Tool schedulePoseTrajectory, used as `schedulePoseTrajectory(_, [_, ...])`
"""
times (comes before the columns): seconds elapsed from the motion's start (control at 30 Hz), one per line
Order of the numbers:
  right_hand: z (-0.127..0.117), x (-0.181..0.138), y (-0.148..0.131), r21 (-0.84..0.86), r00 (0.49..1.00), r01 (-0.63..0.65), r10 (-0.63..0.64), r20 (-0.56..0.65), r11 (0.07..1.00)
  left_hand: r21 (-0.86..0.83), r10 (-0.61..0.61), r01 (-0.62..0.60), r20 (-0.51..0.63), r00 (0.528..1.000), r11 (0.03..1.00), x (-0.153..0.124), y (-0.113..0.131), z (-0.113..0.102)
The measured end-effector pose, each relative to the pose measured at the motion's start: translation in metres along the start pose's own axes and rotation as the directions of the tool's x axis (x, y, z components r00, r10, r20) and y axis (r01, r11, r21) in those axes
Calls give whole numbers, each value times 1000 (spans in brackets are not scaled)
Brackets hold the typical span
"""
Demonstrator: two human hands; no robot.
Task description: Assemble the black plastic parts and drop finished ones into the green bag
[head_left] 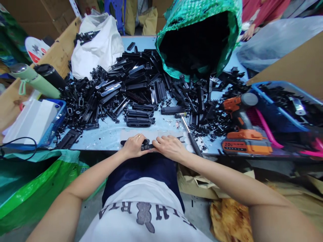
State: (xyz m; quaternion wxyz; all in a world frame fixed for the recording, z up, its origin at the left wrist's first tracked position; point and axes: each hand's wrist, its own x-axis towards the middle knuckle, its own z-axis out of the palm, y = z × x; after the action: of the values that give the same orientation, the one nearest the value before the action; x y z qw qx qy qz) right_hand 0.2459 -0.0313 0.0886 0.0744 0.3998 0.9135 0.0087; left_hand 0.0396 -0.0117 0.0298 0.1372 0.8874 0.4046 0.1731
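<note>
Both hands meet at the near edge of a light blue table (111, 134). My left hand (134, 146), a ring on one finger, is curled over the left part of a long black plastic part (146, 146). My right hand (169, 147) presses on the same part from the right, fingers bent down onto it. The part lies flat on a pale pad (153, 135) and is mostly hidden under the hands. A big heap of similar black plastic parts (126, 87) covers the table behind it.
A hammer (189, 134) lies just right of my right hand. An orange cordless drill (242, 127) stands further right beside a blue crate (280, 107). A green woven sack (202, 37) gapes at the back. A white bag (98, 43) and a white box (30, 121) are on the left.
</note>
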Motion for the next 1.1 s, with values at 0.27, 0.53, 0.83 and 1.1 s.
schedulePoseTrajectory(0.27, [34,9,32,31,979,148,-142,-145,989,-13,-24,25,39,999,1000,14,4,-5])
schedulePoseTrajectory(0.53, [72,-7,37,195,978,93,-52,-204,976,72,-764,862,-430,481,502,1,-110,-53])
schedulePoseTrajectory(0.83, [3,105,30,315,927,-32,146,-345,948,-20,-735,792,-387,557,611,-8,-114,-52])
schedulePoseTrajectory(1.1, [-14,250,-37,181,983,-126,148,-113,975,-721,-752,360,-334,568,593,-45,-43,-21])
